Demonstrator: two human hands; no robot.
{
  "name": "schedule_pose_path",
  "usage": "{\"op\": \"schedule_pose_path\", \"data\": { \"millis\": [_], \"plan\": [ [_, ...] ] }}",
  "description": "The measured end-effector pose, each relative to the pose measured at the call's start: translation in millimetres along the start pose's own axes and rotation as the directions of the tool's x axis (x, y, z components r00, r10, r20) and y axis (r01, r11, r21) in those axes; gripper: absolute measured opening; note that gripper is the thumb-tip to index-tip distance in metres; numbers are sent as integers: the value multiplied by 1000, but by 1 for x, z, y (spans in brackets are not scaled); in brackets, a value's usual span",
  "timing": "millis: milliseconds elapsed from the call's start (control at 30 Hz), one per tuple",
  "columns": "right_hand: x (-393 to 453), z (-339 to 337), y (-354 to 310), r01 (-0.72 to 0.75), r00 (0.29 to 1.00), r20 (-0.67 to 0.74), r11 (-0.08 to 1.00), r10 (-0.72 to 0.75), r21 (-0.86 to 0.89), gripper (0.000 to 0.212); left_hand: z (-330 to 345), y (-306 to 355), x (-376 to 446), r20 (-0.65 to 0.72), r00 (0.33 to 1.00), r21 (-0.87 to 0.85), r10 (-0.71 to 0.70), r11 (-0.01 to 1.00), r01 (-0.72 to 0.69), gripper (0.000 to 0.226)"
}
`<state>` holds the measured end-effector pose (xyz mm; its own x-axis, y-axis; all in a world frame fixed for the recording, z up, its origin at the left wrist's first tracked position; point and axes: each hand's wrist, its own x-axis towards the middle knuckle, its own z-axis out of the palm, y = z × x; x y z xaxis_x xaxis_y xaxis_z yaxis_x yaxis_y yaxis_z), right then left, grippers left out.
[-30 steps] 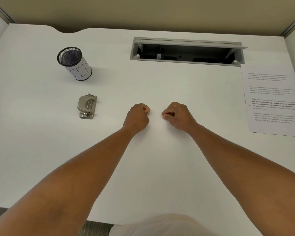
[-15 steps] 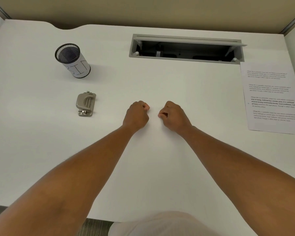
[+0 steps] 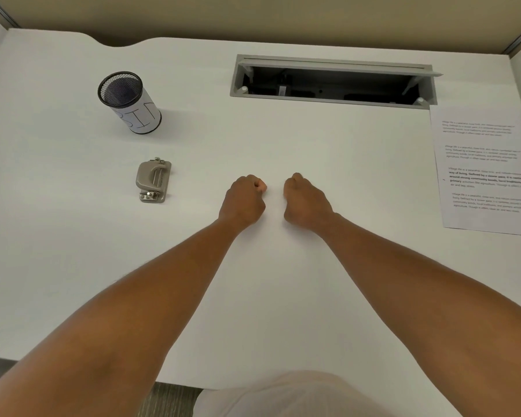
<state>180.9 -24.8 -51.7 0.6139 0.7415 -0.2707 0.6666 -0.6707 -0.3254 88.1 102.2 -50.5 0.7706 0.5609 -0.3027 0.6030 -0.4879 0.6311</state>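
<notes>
Both hands are curled into fists and hold nothing. The left hand (image 3: 243, 201) and the right hand (image 3: 306, 203) rest knuckles-forward on the white surface (image 3: 73, 251), side by side with a narrow gap between them.

The nearest thing is the small grey metal hole punch (image 3: 153, 181), which lies flat on the surface to the left of the left hand, near it but not touching. This looks like a rest pose before a reach. To do that reach well, the left hand should probably uncurl first, then take the punch by the sides of its body and not by the lever, so that it does not slide or snap down. The white printed paper sheet (image 3: 484, 173) lies well apart at the right edge, within the right hand's side. Further back stand a black wire-mesh cup wrapped in a white paper label (image 3: 130, 102) and an open grey cable tray (image 3: 333, 82) set into the surface.

Against a second ago, the right hand has drawn slightly closer to the left, with its fingers tucked further under. The punch, cup and sheet lie as they did.
</notes>
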Motion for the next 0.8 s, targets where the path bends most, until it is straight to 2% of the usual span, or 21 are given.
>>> {"op": "schedule_pose_path", "data": {
  "millis": [100,233,367,800],
  "plan": [
    [8,-11,9,-101,993,-24,933,116,345,20,-1,0,-1,5,1000,-11,-10,1000,10,29],
    [10,-20,21,-144,982,-19,820,185,554,19,-1,0,0,6,1000,-24,-10,1000,10,28],
    [5,-16,27,-137,984,-9,782,179,608,16,-2,0,0,0,1000,-39,-9,999,9,27],
    [5,-30,33,-252,950,78,592,304,765,8,-8,-3,6,-10,996,-140,-91,986,89,27]
  ]
}}
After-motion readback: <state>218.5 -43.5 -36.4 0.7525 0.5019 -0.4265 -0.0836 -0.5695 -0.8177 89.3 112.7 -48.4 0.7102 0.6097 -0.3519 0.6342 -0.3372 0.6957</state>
